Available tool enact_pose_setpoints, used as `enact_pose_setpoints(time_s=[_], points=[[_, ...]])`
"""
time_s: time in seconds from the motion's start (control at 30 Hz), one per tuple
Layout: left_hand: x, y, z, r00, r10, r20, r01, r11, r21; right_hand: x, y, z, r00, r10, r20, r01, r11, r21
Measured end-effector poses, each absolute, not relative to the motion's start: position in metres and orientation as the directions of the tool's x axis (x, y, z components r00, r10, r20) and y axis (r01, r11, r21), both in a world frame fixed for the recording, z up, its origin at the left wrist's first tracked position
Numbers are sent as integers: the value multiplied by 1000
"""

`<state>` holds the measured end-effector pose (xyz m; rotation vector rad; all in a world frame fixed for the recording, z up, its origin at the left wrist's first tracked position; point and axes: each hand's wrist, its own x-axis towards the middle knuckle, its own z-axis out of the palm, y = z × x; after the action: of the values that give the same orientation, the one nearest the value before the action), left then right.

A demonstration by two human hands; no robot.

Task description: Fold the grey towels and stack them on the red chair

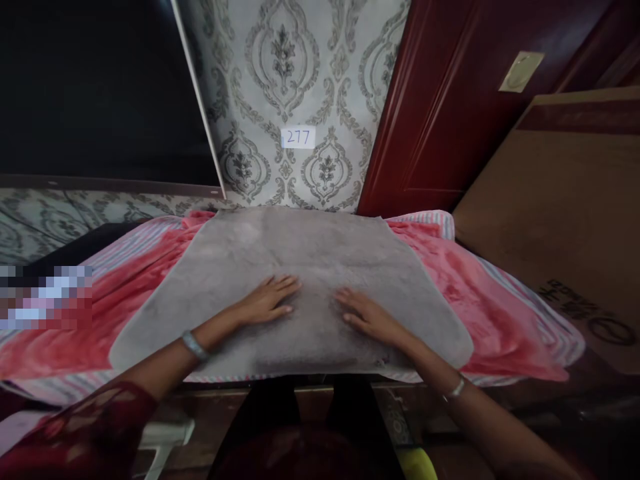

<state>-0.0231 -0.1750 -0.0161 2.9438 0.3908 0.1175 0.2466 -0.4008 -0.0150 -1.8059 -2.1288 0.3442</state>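
Observation:
A grey plush cloth (pixel 300 247), like a mat or towel, lies spread out flat with rounded front corners. My left hand (pixel 267 300) rests on its middle, palm down and fingers stretched out. To the right, my right hand (pixel 367 317) is over the same cloth, fingers extended and slightly blurred by motion; whether it presses on the cloth I cannot tell. Neither hand holds anything. Under the grey cloth a pink plush blanket (pixel 480 293) with a striped edge shows on both sides.
A large dark screen (pixel 100 93) stands at the back left. Patterned wallpaper (pixel 285 73) carries a paper label (pixel 299 137) reading 277. At the right are a dark red door (pixel 440 100) and a big cardboard box (pixel 565 200). A white stool-like object (pixel 167 433) is below left.

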Motion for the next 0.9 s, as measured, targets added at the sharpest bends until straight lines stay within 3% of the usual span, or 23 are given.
enact_pose_setpoints(time_s=[0.17,0.27,0.4,0.6,0.77,0.9], points=[[69,-159,14,942,335,-7,329,-920,214,311,-348,-13,250,955,161,954,-215,-207],[116,-161,18,947,321,-17,318,-928,196,343,-339,-23,435,885,166,895,-404,-190],[164,-169,10,974,228,0,225,-959,170,386,-356,-36,524,821,228,850,-488,-200],[200,-184,-10,984,179,21,176,-978,110,422,-381,-59,514,824,236,858,-491,-152],[189,-201,-16,999,38,38,33,-992,118,427,-380,-72,511,798,320,855,-435,-283],[165,-245,-15,975,-223,-5,-216,-952,219,436,-381,-73,547,708,447,770,-216,-600]])
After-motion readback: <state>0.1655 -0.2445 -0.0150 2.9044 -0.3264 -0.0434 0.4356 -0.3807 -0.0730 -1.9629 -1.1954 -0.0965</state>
